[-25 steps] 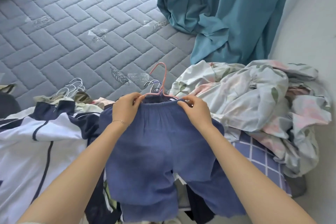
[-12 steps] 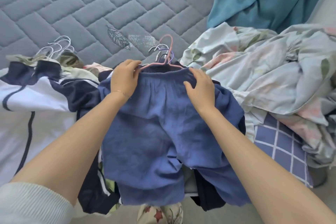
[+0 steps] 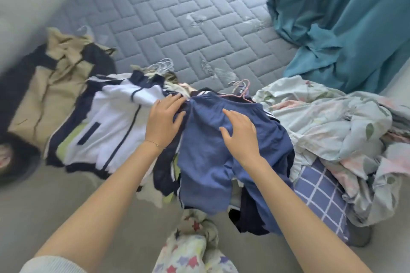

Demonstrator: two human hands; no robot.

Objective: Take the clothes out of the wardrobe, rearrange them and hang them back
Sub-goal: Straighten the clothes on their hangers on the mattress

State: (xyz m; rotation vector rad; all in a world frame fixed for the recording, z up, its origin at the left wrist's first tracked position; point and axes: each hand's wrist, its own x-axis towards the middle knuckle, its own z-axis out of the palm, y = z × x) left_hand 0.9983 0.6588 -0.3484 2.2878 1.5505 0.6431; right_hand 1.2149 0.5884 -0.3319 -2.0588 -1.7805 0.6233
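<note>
Nothing was gripped at this moment. The left hand (image 3: 165, 117) was laid with straight fingers across the left corner of the waistband of the blue trousers (image 3: 206, 162), just beside the white and navy jacket (image 3: 115, 122). The right hand (image 3: 241, 131) was spread flat and wide on the upper part of the same trousers, pressing and not pinching.

The trousers were laid on top of a heap of dark clothes at the edge of the mattress (image 3: 177, 17), with the waistband toward the bed and the legs draped over the edge toward the floor. A pink hanger (image 3: 243, 92) was seen just behind the waistband, among other hooks. Whether the trousers were properly threaded on it could not be made out, as the spot was blurred and partly covered.

So much cloth was hung over the edge, and held only by flat palms, that the trousers could be dragged down by their own weight once the hands were lifted. The pile beneath could then be pulled after them. If the hanger were taken up by its hook, the neighbouring hooks could be caught and raised with it, or the trousers could be shed from it. The floral sheet (image 3: 328, 122), bunched close on the right, could be snagged as well.
</note>
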